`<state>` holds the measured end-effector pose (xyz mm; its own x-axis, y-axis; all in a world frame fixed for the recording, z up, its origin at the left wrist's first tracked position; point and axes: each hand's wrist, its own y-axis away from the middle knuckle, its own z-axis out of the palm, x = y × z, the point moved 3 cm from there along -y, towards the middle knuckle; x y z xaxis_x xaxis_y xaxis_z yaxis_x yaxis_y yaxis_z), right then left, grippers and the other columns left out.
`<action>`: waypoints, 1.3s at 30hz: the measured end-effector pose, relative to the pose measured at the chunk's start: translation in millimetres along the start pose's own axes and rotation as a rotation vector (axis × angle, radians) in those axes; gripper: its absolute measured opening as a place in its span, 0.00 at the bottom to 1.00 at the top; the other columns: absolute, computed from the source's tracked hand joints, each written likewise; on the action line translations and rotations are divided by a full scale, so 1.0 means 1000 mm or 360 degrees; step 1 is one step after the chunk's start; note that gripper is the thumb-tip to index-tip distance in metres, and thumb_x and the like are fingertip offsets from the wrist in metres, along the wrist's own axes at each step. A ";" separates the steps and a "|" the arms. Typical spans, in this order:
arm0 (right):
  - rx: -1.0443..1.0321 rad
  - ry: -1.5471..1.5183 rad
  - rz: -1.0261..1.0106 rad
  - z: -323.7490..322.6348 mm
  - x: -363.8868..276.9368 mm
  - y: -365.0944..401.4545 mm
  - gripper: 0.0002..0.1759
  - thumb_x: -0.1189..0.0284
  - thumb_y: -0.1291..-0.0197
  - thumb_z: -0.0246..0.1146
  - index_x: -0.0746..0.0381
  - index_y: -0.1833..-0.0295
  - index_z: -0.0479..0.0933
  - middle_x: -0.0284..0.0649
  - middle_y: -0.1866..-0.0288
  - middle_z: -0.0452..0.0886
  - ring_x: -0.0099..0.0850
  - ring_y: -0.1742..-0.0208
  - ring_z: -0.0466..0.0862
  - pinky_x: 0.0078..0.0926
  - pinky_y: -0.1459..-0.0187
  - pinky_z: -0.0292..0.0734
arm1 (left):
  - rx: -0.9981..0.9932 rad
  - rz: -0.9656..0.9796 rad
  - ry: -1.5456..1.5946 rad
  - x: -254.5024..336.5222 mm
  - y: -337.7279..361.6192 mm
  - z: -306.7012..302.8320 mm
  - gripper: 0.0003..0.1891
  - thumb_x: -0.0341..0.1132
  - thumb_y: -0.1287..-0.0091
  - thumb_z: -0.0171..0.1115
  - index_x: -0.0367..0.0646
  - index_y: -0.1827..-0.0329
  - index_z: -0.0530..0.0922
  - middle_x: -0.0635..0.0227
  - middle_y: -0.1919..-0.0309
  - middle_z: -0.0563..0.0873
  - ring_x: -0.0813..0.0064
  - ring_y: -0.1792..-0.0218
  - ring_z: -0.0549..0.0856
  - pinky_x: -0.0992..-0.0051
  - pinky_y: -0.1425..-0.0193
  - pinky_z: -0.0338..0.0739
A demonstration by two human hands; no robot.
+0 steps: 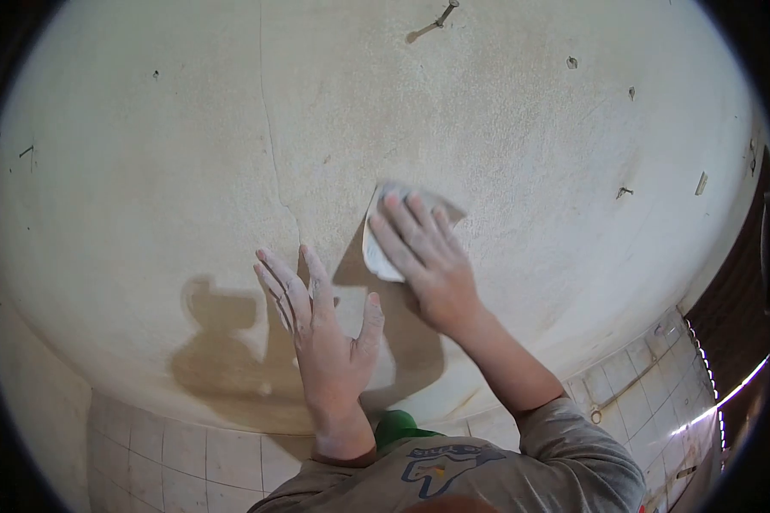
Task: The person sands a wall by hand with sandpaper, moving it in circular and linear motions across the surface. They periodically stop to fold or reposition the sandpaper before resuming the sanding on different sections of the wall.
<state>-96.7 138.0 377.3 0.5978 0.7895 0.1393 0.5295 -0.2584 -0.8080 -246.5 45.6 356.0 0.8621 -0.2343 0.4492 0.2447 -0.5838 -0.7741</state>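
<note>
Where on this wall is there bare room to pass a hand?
Bare wall lies between the crack and the far-left nail, below the small hole. It's crowded around the left hand and the right hand on its pale sheet.

Whitish sheet [374, 255] against pale, cracked wall [197, 145].

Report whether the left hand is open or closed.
Open: the left hand has its fingers extended and spread, with the thumb held out to the side, and nothing shows in its grasp.
</note>
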 end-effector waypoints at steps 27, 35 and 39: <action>0.0706 0.0101 0.0403 -0.022 0.057 0.023 0.35 0.73 0.33 0.56 0.56 0.18 0.70 0.53 0.12 0.58 0.64 0.13 0.54 0.65 0.18 0.48 | -0.0029 0.0021 -0.0152 -0.019 -0.007 -0.003 0.59 0.77 0.38 0.47 0.40 0.13 0.55 0.32 0.15 0.43 0.32 0.14 0.40 0.32 0.18 0.37; 0.0265 -0.0173 0.0341 0.008 0.017 0.034 0.43 0.81 0.43 0.61 0.56 0.18 0.69 0.46 0.12 0.60 0.56 0.12 0.54 0.61 0.15 0.47 | -0.0204 -0.0017 0.0067 -0.024 0.009 0.001 0.58 0.75 0.36 0.54 0.39 0.13 0.55 0.30 0.15 0.41 0.32 0.14 0.37 0.32 0.18 0.38; 0.0608 -0.0008 0.0484 -0.010 0.045 0.036 0.42 0.82 0.41 0.58 0.62 0.17 0.65 0.53 0.12 0.58 0.56 0.11 0.53 0.60 0.15 0.44 | -0.0298 -0.0053 0.0209 -0.023 0.004 0.007 0.58 0.74 0.35 0.57 0.38 0.13 0.55 0.30 0.15 0.40 0.32 0.14 0.35 0.33 0.17 0.39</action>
<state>-44.6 159.1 360.0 0.6876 0.7129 -0.1378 0.0720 -0.2558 -0.9641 -262.4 54.3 339.5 0.7870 -0.3045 0.5365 0.1747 -0.7240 -0.6673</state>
